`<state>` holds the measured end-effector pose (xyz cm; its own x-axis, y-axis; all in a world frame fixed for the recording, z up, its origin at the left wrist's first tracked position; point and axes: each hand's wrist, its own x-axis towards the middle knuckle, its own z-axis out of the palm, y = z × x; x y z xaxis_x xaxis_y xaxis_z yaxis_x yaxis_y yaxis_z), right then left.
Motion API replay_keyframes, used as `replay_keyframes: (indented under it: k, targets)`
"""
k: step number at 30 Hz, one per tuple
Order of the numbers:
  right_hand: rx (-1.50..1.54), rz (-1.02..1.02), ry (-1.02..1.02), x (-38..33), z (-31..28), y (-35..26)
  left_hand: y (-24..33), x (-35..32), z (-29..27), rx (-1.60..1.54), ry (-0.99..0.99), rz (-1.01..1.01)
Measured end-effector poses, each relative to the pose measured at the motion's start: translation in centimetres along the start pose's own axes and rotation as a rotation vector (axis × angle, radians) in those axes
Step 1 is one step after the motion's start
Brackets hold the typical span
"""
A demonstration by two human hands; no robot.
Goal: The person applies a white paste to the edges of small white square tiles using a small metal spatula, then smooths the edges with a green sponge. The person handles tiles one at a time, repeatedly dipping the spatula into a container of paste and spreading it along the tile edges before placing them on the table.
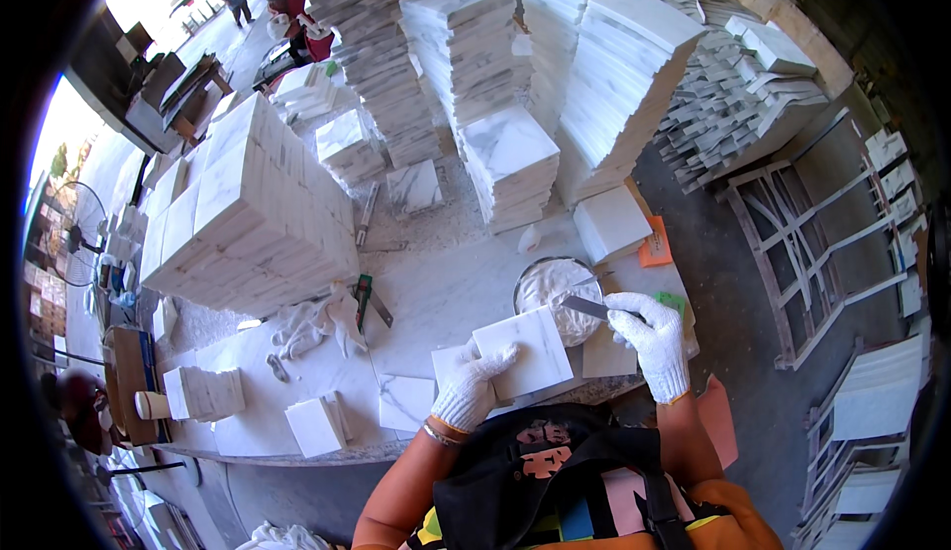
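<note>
My left hand [470,387], in a white knit glove, is closed on a square white marble tile [535,354], its thumb lying over the tile's left edge. In my right hand [650,340], gloved the same way, a flat metal putty knife [584,305] is gripped, blade pointing left. Below the blade sits a round bowl of white paste [555,282], partly covered by the held tile. Loose marble tiles [406,403] lie on the table just left of my left hand. Another tile [606,356] is between the bowl and my right hand.
Tall stacks of marble tiles [624,64] stand along the table's far side. A large tile block [258,218] is on the left, with a crumpled white cloth [315,322] and a green-handled tool [364,297] nearby. Metal racks [802,253] stand right of the table. People are in the background.
</note>
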<state>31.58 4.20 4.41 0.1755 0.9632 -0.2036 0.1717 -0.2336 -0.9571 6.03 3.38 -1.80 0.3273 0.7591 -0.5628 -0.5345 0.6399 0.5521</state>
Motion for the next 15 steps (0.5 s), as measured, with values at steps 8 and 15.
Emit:
replay_keyframes:
  k: [8, 15]
  targets:
    - [-0.648, -0.313, 0.123, 3.3, 0.5, 5.9, 0.2, -0.1, 0.0, -0.004, 0.004, 0.047]
    - [-0.560, -0.349, 0.124, 4.1, 1.2, 6.8, 0.0, 0.6, -0.5, -0.007, -0.017, 0.043]
